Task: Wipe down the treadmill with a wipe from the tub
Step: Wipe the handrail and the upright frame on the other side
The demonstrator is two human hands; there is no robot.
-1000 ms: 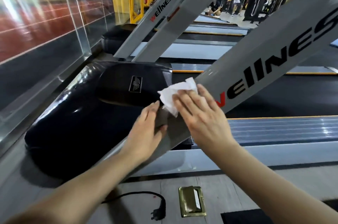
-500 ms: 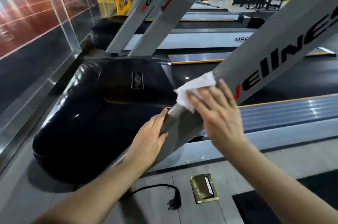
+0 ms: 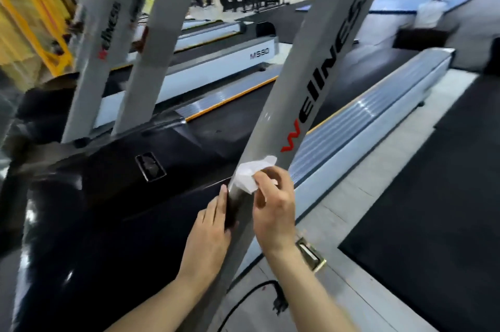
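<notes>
- Gym machines stand far back by yellow walls, and grey floor runs along the near treadmill.
- A white wipe sits crumpled on the treadmill's grey slanted post, just under the red letter of the word printed there.
- It looks thin, soft and very light, and probably damp, so it should bend round the post easily. It could tear or bunch up if it is rubbed too hard.
- A good way to hold it is likely flat under the fingertips, with a corner pinched so it does not slip away.
- The post looks hard, smooth and shiny, so the wipe should slide along it without sticking.
- The right hand has curled fingers and pinches the wipe against the front of the post. Its wrist comes up from below on the right side of the post.
- The left hand lies flat with straight fingers against the left edge of the post, lower than the wipe. It holds nothing and seems to steady the person.
- Beside the left hand is the shiny black motor cover.
- On the floor below the hands lie a black plug and cord and a small brass floor box.
- No tub of wipes shows anywhere.
</notes>
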